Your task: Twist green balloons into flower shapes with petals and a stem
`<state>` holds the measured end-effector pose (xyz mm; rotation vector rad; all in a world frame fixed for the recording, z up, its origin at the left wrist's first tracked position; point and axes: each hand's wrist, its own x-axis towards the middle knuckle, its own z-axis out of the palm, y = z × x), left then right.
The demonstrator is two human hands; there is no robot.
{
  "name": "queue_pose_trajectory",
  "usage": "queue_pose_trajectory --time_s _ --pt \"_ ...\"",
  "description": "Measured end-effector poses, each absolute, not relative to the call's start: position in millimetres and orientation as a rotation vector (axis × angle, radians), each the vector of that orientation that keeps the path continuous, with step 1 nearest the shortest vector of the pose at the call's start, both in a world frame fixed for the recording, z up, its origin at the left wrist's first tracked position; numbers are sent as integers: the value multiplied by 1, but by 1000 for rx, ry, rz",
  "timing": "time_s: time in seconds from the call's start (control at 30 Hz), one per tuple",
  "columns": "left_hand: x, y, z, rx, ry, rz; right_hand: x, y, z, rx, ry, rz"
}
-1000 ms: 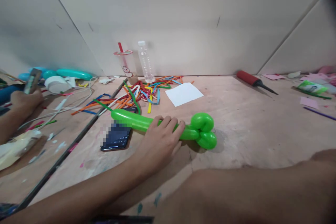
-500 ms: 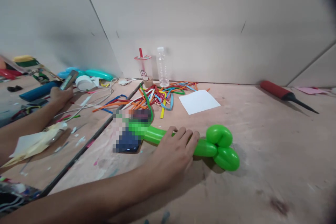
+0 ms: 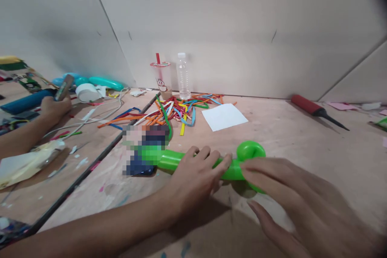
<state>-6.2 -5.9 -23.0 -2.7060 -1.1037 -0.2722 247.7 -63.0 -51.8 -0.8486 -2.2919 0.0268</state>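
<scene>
Green balloon [image 3: 178, 160] lies flat on the table [image 3: 302, 145] ahead of me, its long tube crossing a blurred phone [image 3: 142, 157] on the left and ending in twisted bubbles on the right. Far left, another person's hand [image 3: 54, 107] grips a phone of its own. My left hand [image 3: 193, 179] presses down on the tube, fingers laid over it and curled loosely, not clamped. My right hand [image 3: 287, 193] rests with fingers spread on the bubbles, covering part of them. Beyond lie loose balloons [image 3: 175, 111], a cup [image 3: 161, 80], a bottle [image 3: 183, 75], white paper [image 3: 224, 117] and a red pump [image 3: 314, 109].
</scene>
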Motion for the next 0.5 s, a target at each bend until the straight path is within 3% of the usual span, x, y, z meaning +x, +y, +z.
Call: queue_pose_trajectory --time_s 0.1,0.23,0.5 --pt "-7 -6 -27 -2669 -1091 -340 206 -27 -15 -875 -2494 -238" --pt "-9 -5 -24 -2621 -1139 -370 182 -12 -5 -915 -2585 -497" --pt "-10 -9 -10 -2614 -1191 -308 188 -18 -5 -1132 -2673 -422"
